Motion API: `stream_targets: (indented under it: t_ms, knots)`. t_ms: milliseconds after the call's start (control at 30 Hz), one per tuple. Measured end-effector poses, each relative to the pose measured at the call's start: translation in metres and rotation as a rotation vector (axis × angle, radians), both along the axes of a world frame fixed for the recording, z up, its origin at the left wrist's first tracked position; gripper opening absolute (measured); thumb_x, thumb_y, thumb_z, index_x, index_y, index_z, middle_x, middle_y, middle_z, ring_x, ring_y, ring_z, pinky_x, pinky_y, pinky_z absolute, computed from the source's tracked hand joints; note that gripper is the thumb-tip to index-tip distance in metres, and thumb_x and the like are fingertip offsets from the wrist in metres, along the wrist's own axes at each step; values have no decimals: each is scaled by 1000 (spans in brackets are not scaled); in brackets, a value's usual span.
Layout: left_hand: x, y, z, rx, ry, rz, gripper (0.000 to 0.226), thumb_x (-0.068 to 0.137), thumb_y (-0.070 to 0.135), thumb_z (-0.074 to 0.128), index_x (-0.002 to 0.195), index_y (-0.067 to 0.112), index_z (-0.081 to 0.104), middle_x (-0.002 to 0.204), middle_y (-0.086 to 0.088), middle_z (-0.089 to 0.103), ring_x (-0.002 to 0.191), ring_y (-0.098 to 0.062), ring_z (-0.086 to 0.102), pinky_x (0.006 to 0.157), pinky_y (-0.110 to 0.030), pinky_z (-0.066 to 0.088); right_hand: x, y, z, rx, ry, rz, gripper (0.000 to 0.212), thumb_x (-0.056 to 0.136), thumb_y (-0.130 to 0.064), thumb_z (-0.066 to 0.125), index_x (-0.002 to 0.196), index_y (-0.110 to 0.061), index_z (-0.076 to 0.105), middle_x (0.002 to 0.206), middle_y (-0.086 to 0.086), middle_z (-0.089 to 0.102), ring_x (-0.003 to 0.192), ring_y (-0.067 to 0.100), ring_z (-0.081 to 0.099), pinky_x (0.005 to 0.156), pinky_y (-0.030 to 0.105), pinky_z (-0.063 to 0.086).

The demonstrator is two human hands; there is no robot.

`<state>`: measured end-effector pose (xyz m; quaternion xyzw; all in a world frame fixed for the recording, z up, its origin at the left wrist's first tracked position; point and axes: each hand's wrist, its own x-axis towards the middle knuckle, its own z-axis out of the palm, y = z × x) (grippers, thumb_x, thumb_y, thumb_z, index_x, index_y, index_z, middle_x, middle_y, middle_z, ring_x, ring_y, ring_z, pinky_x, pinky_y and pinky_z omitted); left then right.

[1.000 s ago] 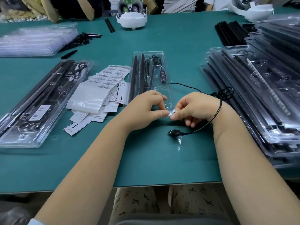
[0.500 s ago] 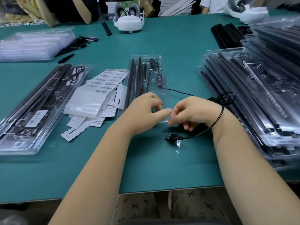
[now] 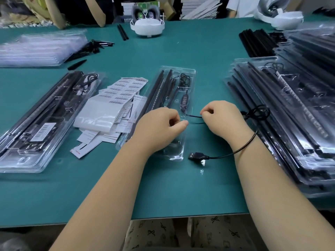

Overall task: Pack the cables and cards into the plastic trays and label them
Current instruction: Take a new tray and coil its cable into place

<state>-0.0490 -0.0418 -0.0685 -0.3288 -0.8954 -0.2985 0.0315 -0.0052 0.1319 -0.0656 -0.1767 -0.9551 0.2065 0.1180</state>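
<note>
A thin black cable [image 3: 194,116] is pinched in the curled fingers of the right hand [image 3: 223,118], just beside the open plastic tray [image 3: 188,73] at worktop [image 3: 163,187] centre. The left hand [image 3: 159,126] is held over the tray, fingers curled, thumb out, nothing visibly gripped. The cable's USB plug [image 3: 196,156] is lying on the worktop near the tray's front corner; barcode labels [image 3: 123,91] are piled left of the tray.

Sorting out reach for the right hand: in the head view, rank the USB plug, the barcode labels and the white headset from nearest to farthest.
1. USB plug, just below the right hand.
2. Barcode labels, left, past the tray.
3. White headset, at the table's far edge.
</note>
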Motion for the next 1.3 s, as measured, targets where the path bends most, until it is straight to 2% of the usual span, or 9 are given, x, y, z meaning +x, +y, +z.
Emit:
stream_targets:
  t_ms: [167,333,533,633,733,867,967,1100,1300]
  knots:
    - [-2,12,-3,-168,9,73,34,84,61,48,104,34,50,73,14,49,77,-10,55,61,-29,35,-2,-7,-1,-167,315,12,32,85,-1,46,107,-11,67,107,7,60,91,16,51,77,16,31]
    - [-15,22,9,-138,-81,24,54,90,43,50,140,35,31,103,4,62,93,-19,59,77,-36,46,5,-27,6,-441,596,183,31,76,-5,48,98,-12,68,93,1,63,86,16,60,80,17,46]
    - [-25,19,16,565,-752,-185,44,66,23,52,106,21,71,113,0,68,90,-11,64,79,-33,50,12,-35,12,-560,561,327,22,70,-9,46,60,-26,56,67,3,66,73,22,63,67,34,51]
    - [-31,21,15,450,-745,-196,44,78,49,59,83,7,71,88,-4,68,81,-15,60,85,-41,50,11,-37,11,-521,468,439,19,69,-10,47,55,-20,56,61,8,62,66,24,60,63,36,49]
    - [-34,16,7,614,-807,-320,21,85,32,63,85,16,77,87,0,71,83,-10,65,74,-23,52,10,-37,9,-461,398,473,18,68,-9,49,55,-4,60,60,14,61,64,27,56,63,41,47]
    - [-36,10,3,811,-930,-315,22,83,27,58,74,21,77,89,2,73,89,-8,66,85,-26,52,10,-44,10,-299,266,504,25,71,-16,50,67,-4,72,77,6,68,82,19,60,82,33,45]
    - [-34,15,1,698,-863,-298,20,85,32,60,96,23,73,102,-4,71,99,-16,65,92,-31,50,9,-45,11,-160,205,521,18,78,-5,57,71,-5,74,88,8,70,96,23,58,88,26,39]
    - [-28,19,-3,768,-791,-195,20,86,11,64,101,23,71,95,-1,74,87,-12,68,77,-23,53,7,-43,10,-119,133,501,20,80,-8,56,73,-9,75,87,9,70,91,25,58,81,36,44]
    - [-30,15,9,1138,-1078,-14,19,89,-2,46,85,9,61,63,-2,63,68,-16,61,66,-25,55,5,-44,14,-524,165,364,42,81,2,49,70,-30,72,94,-4,74,96,9,63,83,9,43]
